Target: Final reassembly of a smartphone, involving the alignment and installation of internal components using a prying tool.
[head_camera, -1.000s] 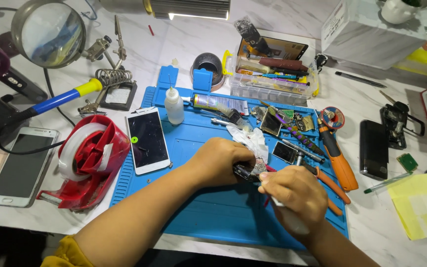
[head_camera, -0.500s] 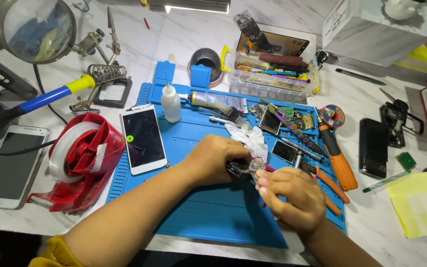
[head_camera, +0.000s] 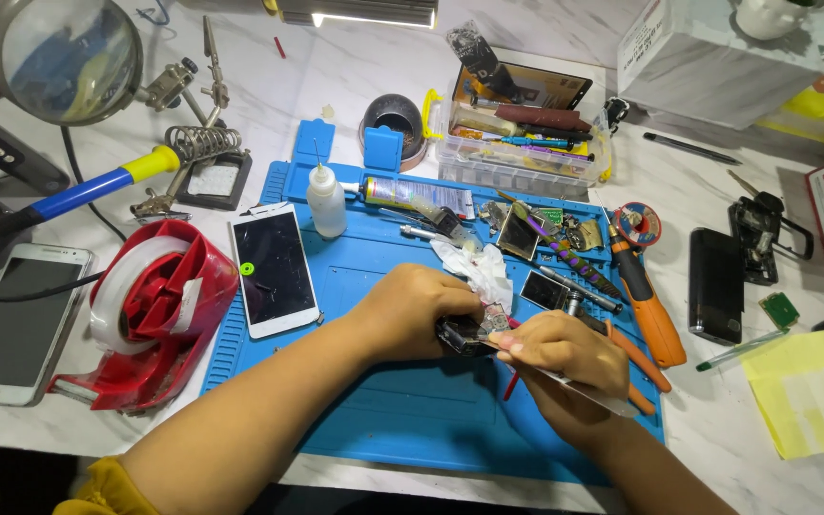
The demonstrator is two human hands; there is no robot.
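Head view: left hand [head_camera: 412,310] clamped round a small dark phone part [head_camera: 464,334] mid blue mat [head_camera: 383,420], fingers curled shut on it. Right hand [head_camera: 565,353] pinching a thin flat pry tool [head_camera: 584,389], touching the part's right edge (tip hidden, so can't tell how deep). Part runs roughly left-right, pinned between both hands, left one nearer. White phone [head_camera: 274,272] well off to the left

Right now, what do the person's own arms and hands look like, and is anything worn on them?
Both arms are bare from the elbow down. The left hand and right hand wear no gloves, and no rings, watch or bracelets show. The only clothing in view is a bit of mustard-yellow sleeve, bunched at the left upper arm by the bottom edge. No sleeve shows on the right arm.
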